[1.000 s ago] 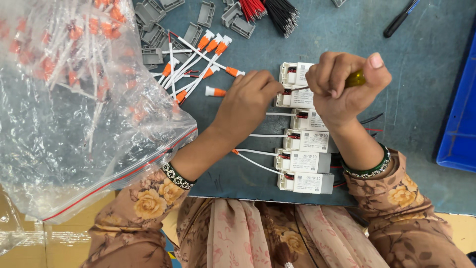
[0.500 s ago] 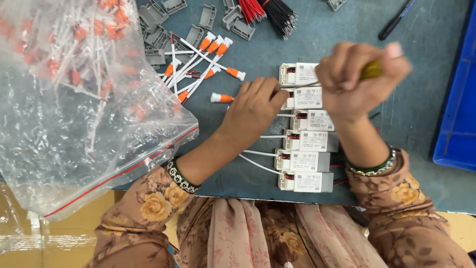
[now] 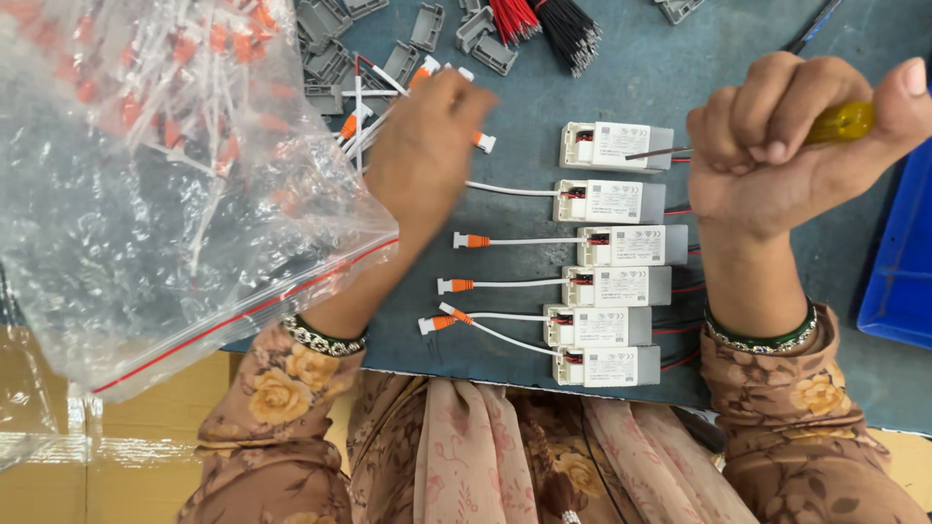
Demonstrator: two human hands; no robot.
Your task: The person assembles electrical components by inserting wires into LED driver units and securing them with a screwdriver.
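Note:
My right hand point(image 3: 786, 146) is closed around a yellow-handled screwdriver point(image 3: 843, 122) whose thin shaft points left at the top unit of a column of several white driver boxes point(image 3: 610, 252). Most boxes have a white cable ending in an orange-and-white connector point(image 3: 470, 241). My left hand point(image 3: 422, 146) is blurred and reaches over a loose pile of white cables with orange connectors point(image 3: 374, 107) at the upper middle; I cannot tell whether it holds one.
A big clear zip bag point(image 3: 165, 184) full of orange-tipped cables lies at left. Grey plastic covers point(image 3: 427, 29) and red and black wire bundles point(image 3: 544, 19) sit at the top. A blue bin point(image 3: 903, 262) stands at right. Cardboard point(image 3: 58, 456) shows below the blue-grey mat.
My left hand has left the driver boxes and moved up-left to the loose cable pile. My right hand with the screwdriver lifted off to the right of the boxes.

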